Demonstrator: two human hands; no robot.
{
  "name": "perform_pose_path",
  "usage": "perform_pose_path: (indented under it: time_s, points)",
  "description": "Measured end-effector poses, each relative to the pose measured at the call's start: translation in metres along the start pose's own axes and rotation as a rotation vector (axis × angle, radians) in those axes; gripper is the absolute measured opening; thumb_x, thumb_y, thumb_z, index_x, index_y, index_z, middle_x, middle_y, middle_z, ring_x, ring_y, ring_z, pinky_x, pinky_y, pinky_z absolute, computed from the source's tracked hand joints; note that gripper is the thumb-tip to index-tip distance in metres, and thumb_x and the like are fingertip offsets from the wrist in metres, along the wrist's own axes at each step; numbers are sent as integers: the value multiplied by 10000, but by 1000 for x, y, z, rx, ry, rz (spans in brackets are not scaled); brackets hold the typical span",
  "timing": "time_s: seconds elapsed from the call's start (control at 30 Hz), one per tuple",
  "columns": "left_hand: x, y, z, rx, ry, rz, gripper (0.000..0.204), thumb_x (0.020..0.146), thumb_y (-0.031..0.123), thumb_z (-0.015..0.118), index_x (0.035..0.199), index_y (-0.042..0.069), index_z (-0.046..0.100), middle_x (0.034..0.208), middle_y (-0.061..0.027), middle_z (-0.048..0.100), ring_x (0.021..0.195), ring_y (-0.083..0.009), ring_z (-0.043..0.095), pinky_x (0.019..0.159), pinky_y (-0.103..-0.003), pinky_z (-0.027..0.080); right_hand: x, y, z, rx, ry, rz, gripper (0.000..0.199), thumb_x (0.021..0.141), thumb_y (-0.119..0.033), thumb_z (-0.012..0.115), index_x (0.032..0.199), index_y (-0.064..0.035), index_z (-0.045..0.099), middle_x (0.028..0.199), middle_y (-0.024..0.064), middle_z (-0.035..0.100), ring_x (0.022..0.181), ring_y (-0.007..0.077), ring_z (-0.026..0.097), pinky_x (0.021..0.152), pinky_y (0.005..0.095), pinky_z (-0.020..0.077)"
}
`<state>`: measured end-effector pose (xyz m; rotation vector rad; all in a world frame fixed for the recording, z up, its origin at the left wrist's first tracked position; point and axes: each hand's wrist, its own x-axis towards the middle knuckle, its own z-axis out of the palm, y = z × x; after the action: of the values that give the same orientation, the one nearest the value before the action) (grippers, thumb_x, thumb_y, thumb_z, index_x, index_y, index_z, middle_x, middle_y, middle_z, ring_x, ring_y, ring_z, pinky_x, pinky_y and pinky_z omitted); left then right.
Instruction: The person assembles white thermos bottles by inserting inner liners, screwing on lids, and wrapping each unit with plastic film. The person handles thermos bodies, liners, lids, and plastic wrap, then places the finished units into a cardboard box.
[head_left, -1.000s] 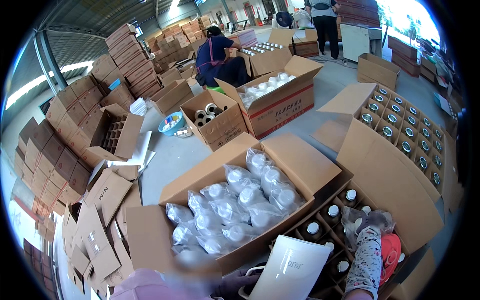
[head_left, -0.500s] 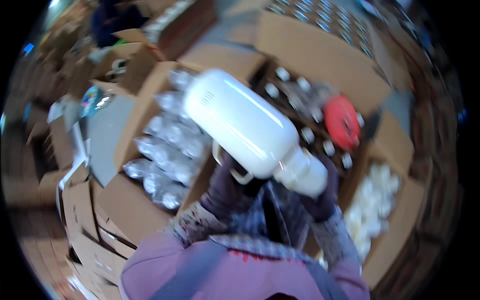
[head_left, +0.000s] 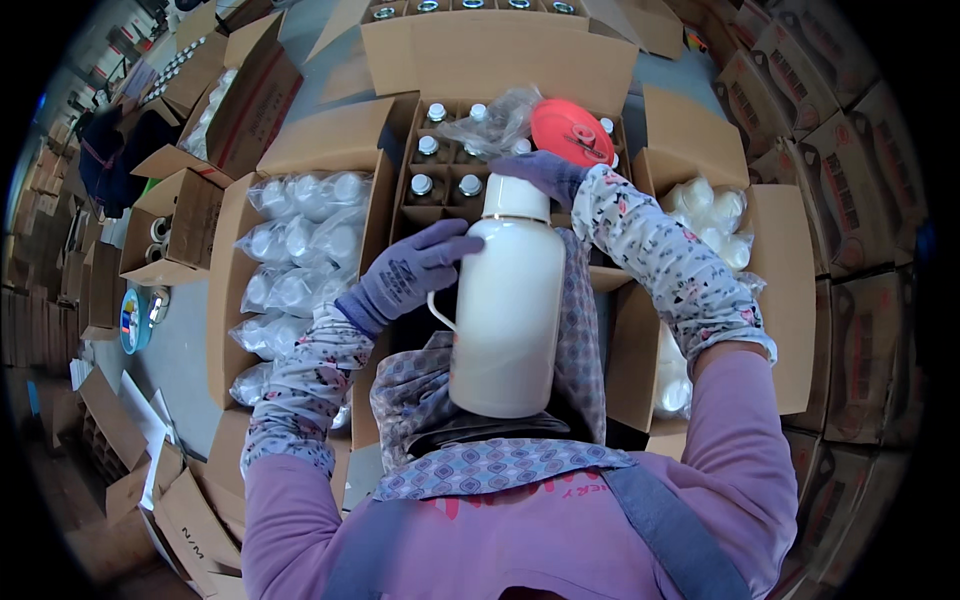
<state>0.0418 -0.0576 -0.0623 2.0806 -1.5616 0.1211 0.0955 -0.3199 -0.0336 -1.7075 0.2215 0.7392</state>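
Observation:
A glossy white vacuum flask (head_left: pixel 508 325) with a side handle rests over my lap, its white cap (head_left: pixel 516 198) pointing away from me. My right hand (head_left: pixel 545 178), in a grey-purple glove, curls over the top of the cap and grips it. My left hand (head_left: pixel 415 272), gloved alike, holds the flask at its shoulder from the left, above the handle. That hand's fingertips press on the white body, while its thumb is hidden. Just beyond the flask, a divided carton (head_left: pixel 398 215) holds several bottle-like items with white tops.
A red round lid (head_left: pixel 572 132) and crumpled clear plastic (head_left: pixel 497 122) lie on the divided carton. On the left stands a carton of plastic-wrapped white pieces (head_left: pixel 300 240); another open carton (head_left: pixel 780 300) is on the right. Stacked boxes (head_left: pixel 870 190) line the right side.
The flask has swung from a slanted position, cap toward the lower right, to cap pointing away. My right hand has moved up with the cap; my left has shifted from the handle to the shoulder.

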Motion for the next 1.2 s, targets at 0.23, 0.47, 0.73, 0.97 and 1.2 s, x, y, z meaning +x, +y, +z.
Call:
perform_pose_path:
  time_s: [0.23,0.47,0.73,0.97,1.2]
  points:
    - [1,16,-8,-45,-61,218,120,684,71,616,793,49,571,1347,-90,472,1229,-373,458,1010,-417,439,22,18,-44,192,-538,-32,589,939,-394,522,1379,-14,428,1312,75,536,1173,182,524,1015,312,394]
    - [-24,-18,5,-353,-41,-182,208,692,12,588,899,30,573,1320,-103,488,1254,-395,438,1016,-425,438,195,16,-21,-1187,124,-108,474,796,-600,537,1220,-400,611,1566,126,137,1419,415,121,1151,512,127]
    - [-10,-92,39,-521,638,-687,515,798,31,622,1238,-18,360,1401,-265,352,1314,-363,377,1078,-416,312,232,66,-37,374,58,-339,330,899,-129,595,1172,56,616,1185,94,634,1065,161,591,977,284,424]
    - [65,-172,127,-407,852,-1146,1073,662,218,818,1446,-38,131,1450,-220,260,1327,-303,297,1098,-382,272,75,82,-57,573,-149,-394,367,888,-213,524,1151,15,639,1113,96,656,1038,156,585,916,275,425]
    - [11,-56,63,-1123,841,-718,264,899,23,545,1152,-25,598,1134,-125,625,997,-169,609,896,-312,492,-39,106,-47,500,-312,-630,281,778,-206,630,914,32,689,883,130,652,855,224,603,819,318,449]
